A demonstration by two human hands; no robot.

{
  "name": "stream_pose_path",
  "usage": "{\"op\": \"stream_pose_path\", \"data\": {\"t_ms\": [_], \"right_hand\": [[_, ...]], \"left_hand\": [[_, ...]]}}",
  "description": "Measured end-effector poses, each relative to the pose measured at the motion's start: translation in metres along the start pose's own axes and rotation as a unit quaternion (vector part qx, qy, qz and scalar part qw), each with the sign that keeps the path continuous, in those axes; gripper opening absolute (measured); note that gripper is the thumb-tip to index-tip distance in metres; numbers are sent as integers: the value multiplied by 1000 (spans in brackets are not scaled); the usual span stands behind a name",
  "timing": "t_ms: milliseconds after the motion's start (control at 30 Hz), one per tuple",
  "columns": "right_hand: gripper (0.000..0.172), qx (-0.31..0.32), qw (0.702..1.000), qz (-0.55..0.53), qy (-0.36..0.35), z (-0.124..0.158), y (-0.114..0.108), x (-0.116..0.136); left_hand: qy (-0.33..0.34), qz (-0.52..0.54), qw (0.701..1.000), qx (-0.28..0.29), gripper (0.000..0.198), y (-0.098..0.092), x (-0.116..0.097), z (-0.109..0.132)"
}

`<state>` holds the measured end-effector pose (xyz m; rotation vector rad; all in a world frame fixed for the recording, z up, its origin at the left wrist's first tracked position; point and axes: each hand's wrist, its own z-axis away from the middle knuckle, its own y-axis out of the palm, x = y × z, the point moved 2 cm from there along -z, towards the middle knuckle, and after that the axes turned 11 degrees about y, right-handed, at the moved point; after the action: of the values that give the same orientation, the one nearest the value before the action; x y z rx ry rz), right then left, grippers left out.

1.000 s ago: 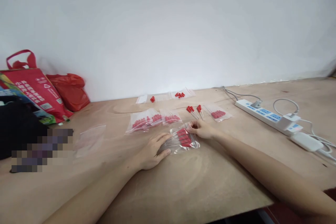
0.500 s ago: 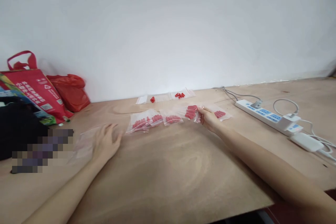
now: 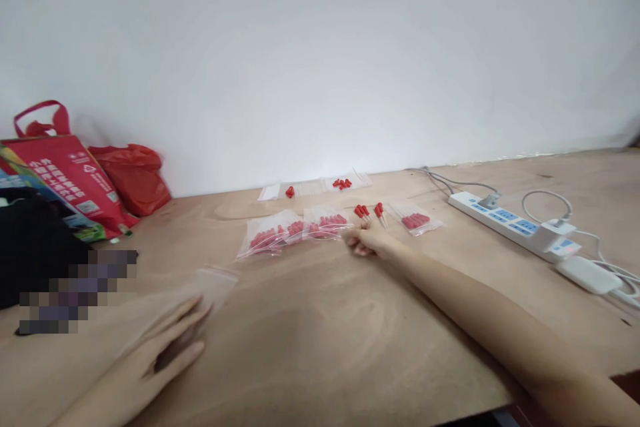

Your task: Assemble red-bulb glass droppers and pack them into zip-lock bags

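My left hand is low at the left, its fingers spread over a clear zip bag that lies flat on the table and seems to hold nothing. My right hand has its fingers curled at the lower right corner of a clear bag of red-topped pieces; whatever is in the fingers, if anything, is hidden. Just beyond it lie loose red-topped pieces with thin pale stems. Another filled bag is to their right. At the left, more bags of red-topped pieces overlap.
Against the wall lie bags with a few red pieces. A white power strip with plugs and cables is at the right. A red printed bag, a red plastic bag and a black item stand at the left.
My left hand has come down and nearer over the clear bag. My right hand has moved left and slightly nearer, off the red-topped pieces, which now lie in view.
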<state>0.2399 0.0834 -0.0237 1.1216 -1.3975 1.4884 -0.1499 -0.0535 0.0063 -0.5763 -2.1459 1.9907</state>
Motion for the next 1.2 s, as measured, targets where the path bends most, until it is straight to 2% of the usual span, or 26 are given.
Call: {"op": "stream_pose_path", "data": {"t_ms": [67,100,167,200,267,367,433,533,633,867,1067,1200], "right_hand": [[27,-43,996,68,29,6,-19,-1],[23,-104,984,140,30,8,-30,0],[17,-207,946,247,38,10,-49,1],[15,-240,927,286,42,10,-55,2],[16,-254,913,314,45,9,-59,3],[16,-195,931,307,2,14,-52,6],[18,-126,945,295,-55,24,-44,9],[27,-8,953,272,-133,45,-36,11],[34,70,957,237,-149,61,-38,7],[35,131,958,206,-151,69,-45,0],[35,125,961,192,-158,71,-44,-2],[30,132,947,205,-209,77,-41,3]], "left_hand": [[65,34,997,35,47,-8,-20,5],[95,55,992,58,44,-11,-32,4],[145,86,981,100,40,-14,-58,-5],[168,100,975,109,40,-13,-71,-13],[224,137,959,110,40,-7,-97,-33],[333,159,917,154,44,9,-131,-66],[383,165,898,140,43,19,-147,-88],[414,174,886,113,41,30,-160,-115],[424,181,882,96,40,36,-164,-127],[419,167,887,99,39,37,-161,-124],[422,166,886,96,39,38,-161,-126],[427,163,885,90,39,39,-160,-126]]}}
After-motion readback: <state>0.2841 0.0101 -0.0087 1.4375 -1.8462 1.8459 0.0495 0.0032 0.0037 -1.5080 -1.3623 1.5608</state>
